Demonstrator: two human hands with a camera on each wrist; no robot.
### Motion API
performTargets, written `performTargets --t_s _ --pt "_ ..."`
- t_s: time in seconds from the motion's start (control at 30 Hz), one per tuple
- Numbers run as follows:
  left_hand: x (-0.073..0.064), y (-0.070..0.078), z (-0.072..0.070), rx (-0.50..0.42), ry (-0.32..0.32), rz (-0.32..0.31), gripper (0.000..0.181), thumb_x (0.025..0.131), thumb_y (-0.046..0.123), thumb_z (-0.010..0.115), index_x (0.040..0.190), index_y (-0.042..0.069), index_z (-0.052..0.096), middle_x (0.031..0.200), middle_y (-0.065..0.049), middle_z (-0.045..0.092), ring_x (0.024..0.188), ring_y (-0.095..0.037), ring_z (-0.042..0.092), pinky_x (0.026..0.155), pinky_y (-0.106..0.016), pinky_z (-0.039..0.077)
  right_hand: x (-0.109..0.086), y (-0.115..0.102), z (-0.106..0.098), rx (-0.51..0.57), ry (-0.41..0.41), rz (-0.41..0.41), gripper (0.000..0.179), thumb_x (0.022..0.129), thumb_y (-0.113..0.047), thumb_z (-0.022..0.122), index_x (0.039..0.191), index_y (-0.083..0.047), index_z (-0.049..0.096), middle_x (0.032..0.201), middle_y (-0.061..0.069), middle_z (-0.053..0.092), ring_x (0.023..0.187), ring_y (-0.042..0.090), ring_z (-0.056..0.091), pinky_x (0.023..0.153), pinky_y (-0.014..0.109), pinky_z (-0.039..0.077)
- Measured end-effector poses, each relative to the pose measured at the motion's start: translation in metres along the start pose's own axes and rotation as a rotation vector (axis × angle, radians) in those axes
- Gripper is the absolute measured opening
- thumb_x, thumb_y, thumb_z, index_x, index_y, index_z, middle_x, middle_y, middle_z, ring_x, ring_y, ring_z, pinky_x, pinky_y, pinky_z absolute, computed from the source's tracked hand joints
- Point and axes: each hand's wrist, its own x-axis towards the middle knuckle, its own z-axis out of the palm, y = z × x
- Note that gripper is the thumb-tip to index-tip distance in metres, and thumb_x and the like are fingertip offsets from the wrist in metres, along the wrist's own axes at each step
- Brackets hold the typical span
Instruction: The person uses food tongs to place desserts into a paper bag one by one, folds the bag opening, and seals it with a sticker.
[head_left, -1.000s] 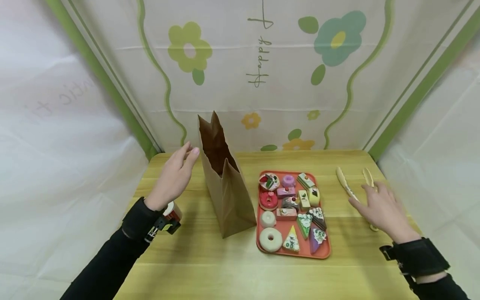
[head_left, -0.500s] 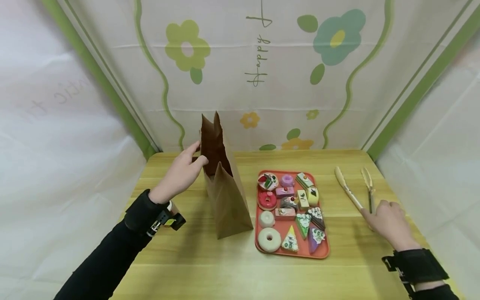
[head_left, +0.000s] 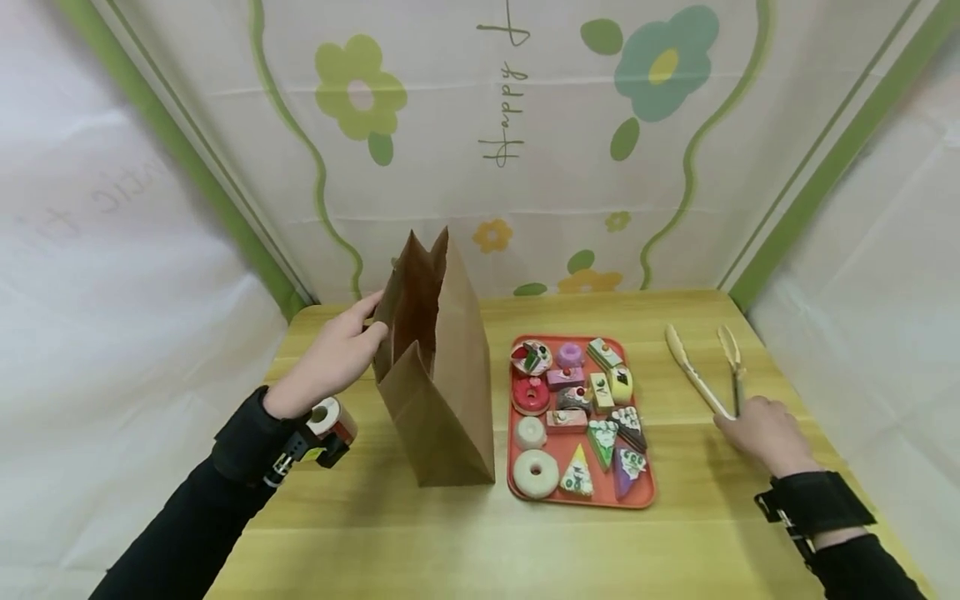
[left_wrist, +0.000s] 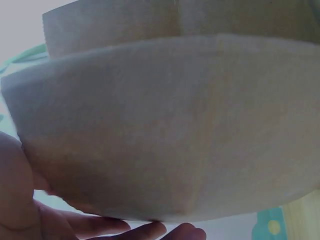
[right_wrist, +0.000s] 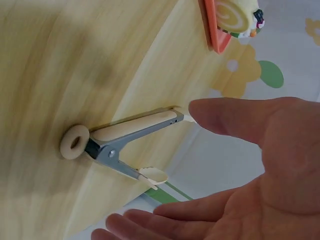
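Left fingers (head_left: 366, 306) pinching gaping brown paper bag (head_left: 461, 375) | right fingers (right_wrist: 192, 207) loose, extended near V-spread, cream-tipped tongs (right_wrist: 135, 126)

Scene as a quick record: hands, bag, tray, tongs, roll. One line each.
left_hand: left hand touching the bag's upper left edge; grip unclear
right_hand: right hand at the tongs, fingers spread from thumb, not closed on them
bag: brown paper bag, standing, mouth open, left of tray
tray: red tray holding donuts and cake pieces
tongs: tongs, arms apart, right of tray
roll: roll beside left wrist, partly hidden
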Motion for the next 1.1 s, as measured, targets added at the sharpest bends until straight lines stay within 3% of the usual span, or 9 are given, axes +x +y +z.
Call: performTargets --t_s 0.07,0.1,0.2,0.3,0.43,0.53,0.67,0.8,1.1 --pt "0.0 -0.001 -0.001 -0.005 -0.013 -0.002 0.055 0.102 0.018 0.034 0.156 0.008 0.026 0.156 -0.017 0.03 0.117 -0.035 0.048 0.088 -0.047 0.035 0.002 -0.001 0.0 0.002 -0.007 -0.008 0.04 0.094 -0.032 0.057 0.066 -0.003 0.052 0.063 0.01 0.046 0.053 0.025 0.046 0.047 0.036 0.036" --pt "0.0 -0.002 -0.001 -0.01 -0.022 -0.002 0.055 0.103 0.019 0.034 0.156 0.008 0.027 0.155 -0.017 0.031 0.129 -0.033 0.041 0.095 -0.047 0.034 0.003 -0.002 -0.001 -0.001 -0.014 -0.006 0.039 0.094 -0.031 0.058 0.066 -0.004 0.051 0.063 0.009 0.046 0.053 0.024 0.045 0.046 0.035 0.036" --pt "0.0 -0.005 0.001 -0.032 -0.043 -0.014 0.053 0.105 0.024 0.036 0.155 0.009 0.029 0.154 -0.016 0.033 0.139 -0.035 0.032 0.106 -0.052 0.03 0.008 -0.002 0.0 -0.003 -0.047 0.017 0.038 0.094 -0.03 0.058 0.066 -0.006 0.052 0.063 0.009 0.046 0.053 0.024 0.046 0.046 0.036 0.037" --pt "0.001 -0.008 0.003 -0.049 -0.043 -0.021 0.052 0.106 0.027 0.036 0.154 0.009 0.033 0.152 -0.016 0.037 0.138 -0.035 0.033 0.107 -0.053 0.029 0.014 0.0 0.002 -0.011 -0.072 0.05 0.038 0.094 -0.03 0.058 0.067 -0.005 0.053 0.064 0.011 0.047 0.054 0.026 0.048 0.046 0.037 0.039" --pt "0.002 -0.009 0.006 -0.061 -0.041 -0.022 0.05 0.106 0.03 0.034 0.151 0.008 0.037 0.148 -0.017 0.041 0.136 -0.034 0.036 0.106 -0.053 0.031 0.023 0.007 0.003 -0.074 -0.026 0.053 0.042 0.093 -0.032 0.062 0.072 0.004 0.052 0.067 0.02 0.048 0.059 0.034 0.051 0.047 0.042 0.043" --pt "0.001 -0.01 0.008 -0.071 -0.043 -0.024 0.051 0.106 0.031 0.033 0.152 0.008 0.036 0.15 -0.017 0.039 0.138 -0.035 0.033 0.107 -0.053 0.029 0.027 0.013 0.005 -0.1 0.008 0.052 0.048 0.092 -0.038 0.062 0.071 0.004 0.054 0.066 0.02 0.05 0.06 0.037 0.052 0.048 0.044 0.043" --pt "0.0 -0.008 0.008 -0.076 -0.038 -0.021 0.052 0.107 0.033 0.033 0.153 0.008 0.035 0.152 -0.017 0.037 0.139 -0.036 0.031 0.108 -0.054 0.028 0.031 0.02 0.009 -0.042 -0.057 0.074 0.052 0.093 -0.05 0.059 0.064 -0.006 0.057 0.059 0.009 0.053 0.054 0.029 0.051 0.046 0.038 0.04" --pt "0.0 -0.007 0.01 -0.089 -0.034 -0.018 0.054 0.107 0.034 0.033 0.154 0.007 0.033 0.153 -0.017 0.034 0.14 -0.036 0.03 0.108 -0.053 0.027 0.035 0.024 0.015 0.03 -0.127 0.081 0.057 0.092 -0.057 0.058 0.064 -0.007 0.055 0.056 0.005 0.051 0.049 0.022 0.048 0.045 0.034 0.037" --pt "0.0 -0.008 0.016 -0.143 -0.03 -0.039 0.058 0.107 0.036 0.032 0.157 0.009 0.021 0.158 -0.015 0.024 0.144 -0.034 0.022 0.111 -0.053 0.023 0.054 0.031 0.025 -0.027 -0.088 0.038 0.071 0.091 -0.068 0.05 0.068 -0.001 0.055 0.067 0.016 0.052 0.058 0.03 0.053 0.052 0.041 0.042"
